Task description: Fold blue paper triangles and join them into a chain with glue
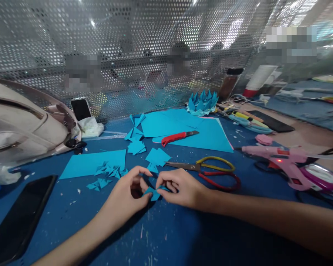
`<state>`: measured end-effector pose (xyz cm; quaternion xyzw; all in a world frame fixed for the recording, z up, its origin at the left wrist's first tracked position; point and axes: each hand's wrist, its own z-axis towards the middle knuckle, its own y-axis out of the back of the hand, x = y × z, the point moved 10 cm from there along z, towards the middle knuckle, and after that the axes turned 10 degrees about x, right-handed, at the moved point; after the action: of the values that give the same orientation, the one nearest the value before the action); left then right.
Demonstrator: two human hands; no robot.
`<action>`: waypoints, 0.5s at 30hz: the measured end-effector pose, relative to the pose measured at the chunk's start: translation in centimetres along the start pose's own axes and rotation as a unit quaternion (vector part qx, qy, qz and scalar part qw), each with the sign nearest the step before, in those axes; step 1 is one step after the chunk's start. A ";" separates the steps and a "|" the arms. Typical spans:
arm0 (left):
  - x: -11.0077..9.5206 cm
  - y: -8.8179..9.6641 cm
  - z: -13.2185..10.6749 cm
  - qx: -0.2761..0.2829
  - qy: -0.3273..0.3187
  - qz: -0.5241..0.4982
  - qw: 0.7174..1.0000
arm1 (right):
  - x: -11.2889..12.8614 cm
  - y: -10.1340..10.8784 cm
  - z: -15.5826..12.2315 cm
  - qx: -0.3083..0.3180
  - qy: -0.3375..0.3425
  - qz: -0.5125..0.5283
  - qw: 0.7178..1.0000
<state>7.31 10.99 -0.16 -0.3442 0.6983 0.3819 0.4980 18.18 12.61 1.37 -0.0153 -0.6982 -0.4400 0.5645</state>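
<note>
A small folded piece of blue paper (154, 195) is pinched between my two hands, low over the blue table. My left hand (133, 188) holds its left side, thumb in front and fingers curled round. The thumb and fingers of my right hand (180, 188) close on its right side and hide part of it. Just beyond my fingers lie several small blue paper squares (157, 157). Scissors (194, 166) with one yellow and one red handle loop rest behind my right hand. Folded blue paper pieces (111, 170) are scattered beyond my left hand, on and beside a blue sheet (83, 162).
A red utility knife (180, 137) lies on large blue sheets (216, 136). Behind them stands a spiky blue paper ring (202, 103). On the right is a pink glue gun (283, 159) with its light on; on the left, a black phone (22, 218) and a pale bag (22, 118).
</note>
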 end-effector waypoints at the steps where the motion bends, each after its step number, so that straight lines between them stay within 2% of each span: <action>1: 0.1 0.1 0.0 -0.001 0.005 -0.009 1.000 | 0.0 0.0 0.0 0.000 -0.001 0.000 1.000; 7: 1.1 0.2 0.3 0.015 0.032 -0.037 0.999 | -0.1 -0.1 0.2 0.007 0.002 -0.002 1.000; 15: 1.4 0.3 0.5 0.008 0.030 -0.045 0.999 | -0.1 0.2 0.0 -0.005 0.003 -0.008 1.000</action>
<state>6.84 11.42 -1.58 -0.3824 0.7002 0.3428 0.4959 18.28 12.75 1.40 -0.0114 -0.6942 -0.4483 0.5629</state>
